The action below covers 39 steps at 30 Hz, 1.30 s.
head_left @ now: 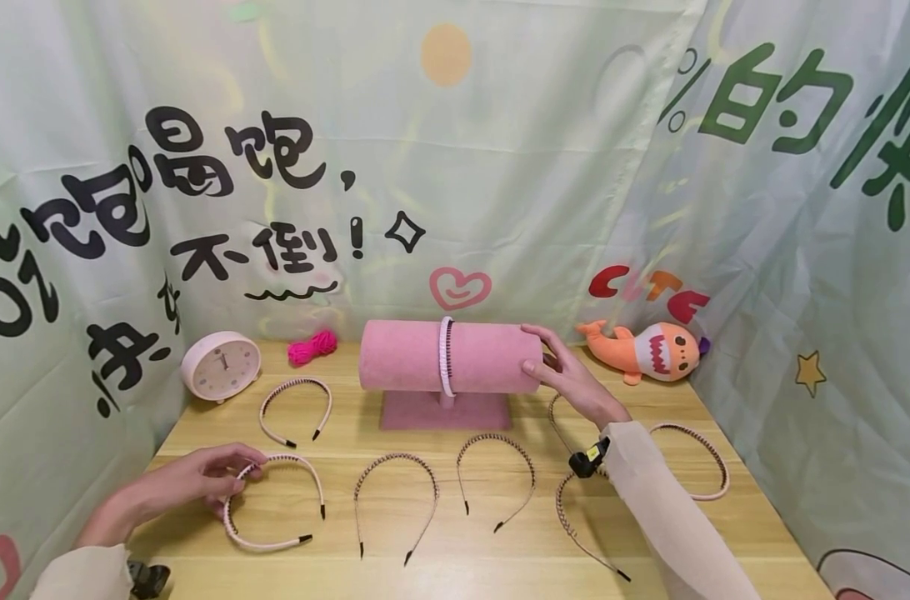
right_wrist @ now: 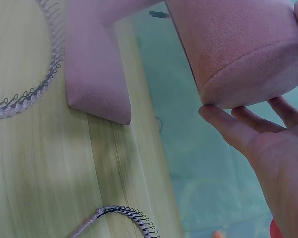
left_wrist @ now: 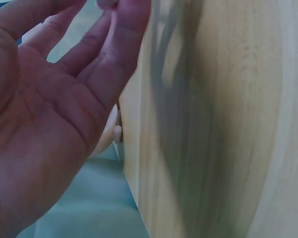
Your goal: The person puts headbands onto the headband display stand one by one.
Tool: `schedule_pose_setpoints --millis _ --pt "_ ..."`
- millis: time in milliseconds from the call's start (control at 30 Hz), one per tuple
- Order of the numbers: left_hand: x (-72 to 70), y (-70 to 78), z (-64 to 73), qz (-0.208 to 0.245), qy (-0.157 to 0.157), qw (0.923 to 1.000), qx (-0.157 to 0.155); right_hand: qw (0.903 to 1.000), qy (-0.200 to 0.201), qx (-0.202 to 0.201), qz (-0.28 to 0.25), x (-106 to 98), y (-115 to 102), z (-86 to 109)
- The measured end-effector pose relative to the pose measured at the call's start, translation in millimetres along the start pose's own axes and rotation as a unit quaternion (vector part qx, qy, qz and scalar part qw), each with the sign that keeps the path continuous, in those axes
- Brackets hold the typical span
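At the front left, my left hand (head_left: 200,479) pinches the left side of a pale pink headband (head_left: 267,547), whose dark-tipped ends point right. The left wrist view shows the palm and bent fingers, but not that headband. My right hand (head_left: 575,379) holds the right end of a pink plush headband stand (head_left: 402,357), a horizontal roll on a flat base. Seen from the right wrist, several fingertips (right_wrist: 211,113) touch the rim of the roll's end (right_wrist: 258,82). Around the middle of the roll sits a white headband (head_left: 445,357) with dark teeth inside.
Several headbands lie about the wooden table: one at back left (head_left: 297,382), two in front of the stand (head_left: 397,457) and others under and beside the right arm (head_left: 725,475). Along the back stand a pink clock (head_left: 221,365), a magenta yarn bundle (head_left: 312,347) and an orange shark plush (head_left: 642,350).
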<state>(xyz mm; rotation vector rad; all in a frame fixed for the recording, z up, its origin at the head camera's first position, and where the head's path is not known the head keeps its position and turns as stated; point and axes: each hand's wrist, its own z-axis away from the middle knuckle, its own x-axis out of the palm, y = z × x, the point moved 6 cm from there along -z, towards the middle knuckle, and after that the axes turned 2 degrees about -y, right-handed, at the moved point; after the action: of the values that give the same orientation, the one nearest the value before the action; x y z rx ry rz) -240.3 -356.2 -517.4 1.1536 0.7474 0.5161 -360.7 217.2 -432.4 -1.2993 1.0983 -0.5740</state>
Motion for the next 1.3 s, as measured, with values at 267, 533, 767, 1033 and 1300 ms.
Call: schedule_pose_setpoints --millis 267,533,767,1033,1300 --pt "-5.6 3.3 9.9 0.034 0.038 0.9986 0.006 1.0000 -0.001 0.003 0.000 0 1 -0.4" --pt "-12.0 6.7 16.7 0.028 0.054 0.9981 -0.005 1.0000 -0.002 0.000 0.000 0 0 -0.3" --pt "-16.2 19.2 19.0 0.038 0.083 0.9954 0.028 1.0000 0.000 0.003 0.002 -1 2 0.3" --pt "-22.4 47.6 17.5 -0.005 0.166 0.9851 0.044 1.0000 -0.001 0.001 0.003 -1 3 0.1" --pt "-30.9 76.9 4.2 -0.032 0.208 0.9767 0.045 1.0000 -0.001 0.002 0.003 -2 4 -0.4"
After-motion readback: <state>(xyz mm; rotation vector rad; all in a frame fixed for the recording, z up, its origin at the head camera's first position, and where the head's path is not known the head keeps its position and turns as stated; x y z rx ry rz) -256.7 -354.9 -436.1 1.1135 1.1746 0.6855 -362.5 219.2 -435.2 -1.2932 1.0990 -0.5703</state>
